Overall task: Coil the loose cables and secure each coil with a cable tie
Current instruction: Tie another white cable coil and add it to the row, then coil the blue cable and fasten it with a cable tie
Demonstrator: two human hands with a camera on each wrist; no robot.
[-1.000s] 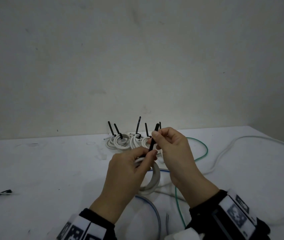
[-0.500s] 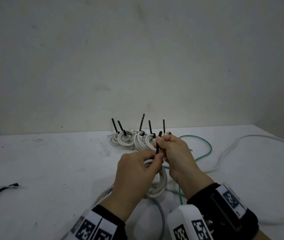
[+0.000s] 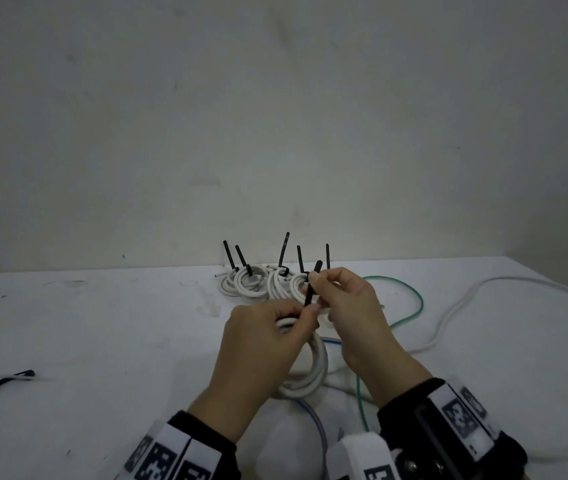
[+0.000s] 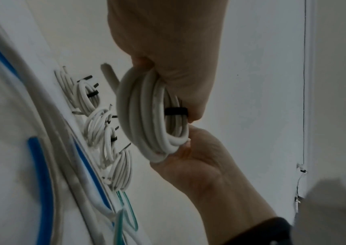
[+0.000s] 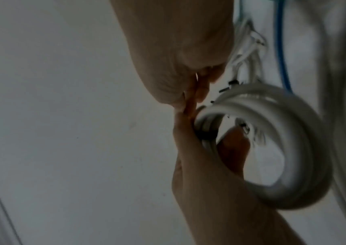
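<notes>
Mid-cinch: left hand [image 3: 261, 344] clamped round white coil [image 3: 305, 368], held above table [image 3: 102, 341] centre; right hand [image 3: 348, 306] pinching black cable tie [image 3: 312, 284] tail, pointing 12 o'clock. Best pulled straight through the head, coil braced, loops kept bunched.

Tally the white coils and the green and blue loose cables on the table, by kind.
Tied white coils lying at the back: 5
White coil in the left hand, its cable tie pinched by the right hand: 1
Green loose cable: 1
Blue loose cable, apparently one looped length: 1
Total: 8
</notes>
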